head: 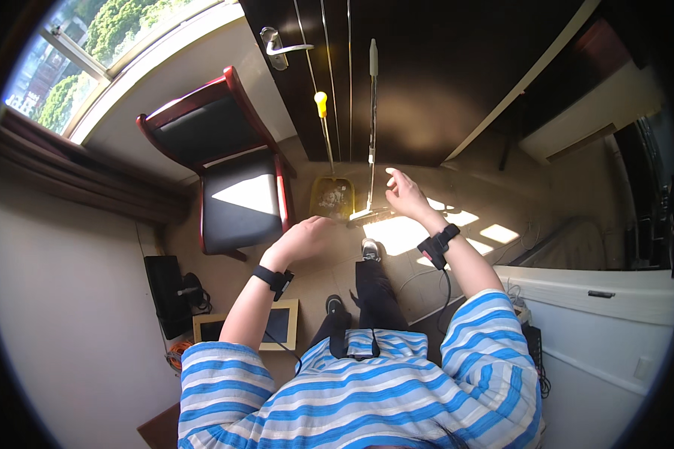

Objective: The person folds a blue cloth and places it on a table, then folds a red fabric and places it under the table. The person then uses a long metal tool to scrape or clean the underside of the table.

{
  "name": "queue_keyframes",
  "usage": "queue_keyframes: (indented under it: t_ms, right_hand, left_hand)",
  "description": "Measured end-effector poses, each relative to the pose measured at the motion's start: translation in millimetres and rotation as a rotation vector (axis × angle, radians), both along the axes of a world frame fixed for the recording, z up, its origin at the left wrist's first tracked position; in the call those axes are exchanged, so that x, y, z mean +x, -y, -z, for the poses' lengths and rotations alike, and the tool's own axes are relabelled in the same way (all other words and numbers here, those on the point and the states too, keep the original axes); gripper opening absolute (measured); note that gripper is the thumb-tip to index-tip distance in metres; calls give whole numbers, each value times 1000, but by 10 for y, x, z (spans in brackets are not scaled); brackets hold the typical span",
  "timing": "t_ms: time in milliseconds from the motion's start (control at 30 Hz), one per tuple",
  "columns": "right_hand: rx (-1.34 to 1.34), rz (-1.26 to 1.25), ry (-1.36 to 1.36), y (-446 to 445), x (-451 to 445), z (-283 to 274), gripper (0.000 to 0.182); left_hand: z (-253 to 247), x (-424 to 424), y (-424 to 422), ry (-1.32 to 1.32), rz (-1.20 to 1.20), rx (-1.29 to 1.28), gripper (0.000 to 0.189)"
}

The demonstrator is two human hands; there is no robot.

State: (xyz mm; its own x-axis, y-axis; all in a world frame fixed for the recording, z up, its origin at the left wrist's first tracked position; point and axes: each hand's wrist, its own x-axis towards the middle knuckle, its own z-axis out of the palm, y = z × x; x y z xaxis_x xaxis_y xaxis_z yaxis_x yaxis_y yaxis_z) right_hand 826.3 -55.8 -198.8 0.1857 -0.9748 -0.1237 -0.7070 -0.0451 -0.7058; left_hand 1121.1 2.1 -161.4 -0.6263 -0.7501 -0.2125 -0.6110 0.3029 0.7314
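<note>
My left hand (304,238) is raised in front of me between the chair and the dustpan, its fingers slightly blurred; it touches nothing that I can see. Beside the broom, on its right, is my right hand (405,193), fingers apart and bent, with nothing in them. The broom (373,112) leans upright against the dark door, its head (370,216) on the floor. To its left a yellow long-handled dustpan (332,196) stands on the tiles with pale debris in it; its handle (327,137) has a yellow knob. Both wrists wear black straps with devices.
A red-framed chair with a black seat (241,207) stands at left, below a window (118,33). The dark door (427,73) has a lever handle (292,49). A wood-framed board (283,324), a black flat object (168,294) and cables lie low left; a white ledge (584,292) is at right.
</note>
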Motion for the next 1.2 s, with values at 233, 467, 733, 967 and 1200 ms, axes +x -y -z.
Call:
queue_keyframes:
  t_ms: [233,467,733,967,1200]
  right_hand:
    - [218,386,471,2488,95,608,74]
    - [765,473,1323,3110,50,587,45]
    - [634,194,1278,1346,45,364,34]
    - [479,468,1009,-423,299,-264,38]
    - [63,566,868,-2307,562,-170,36]
  left_hand:
    - [64,-502,1365,-19,-29,-190,56]
    - [103,-496,1836,0,-87,-36,49]
    - [53,-768,1787,-219,-107,-12,82]
    - [-367,-1166,1076,-472,407,15,31]
    - [-952,-1600,-130,-440,1070,25,21]
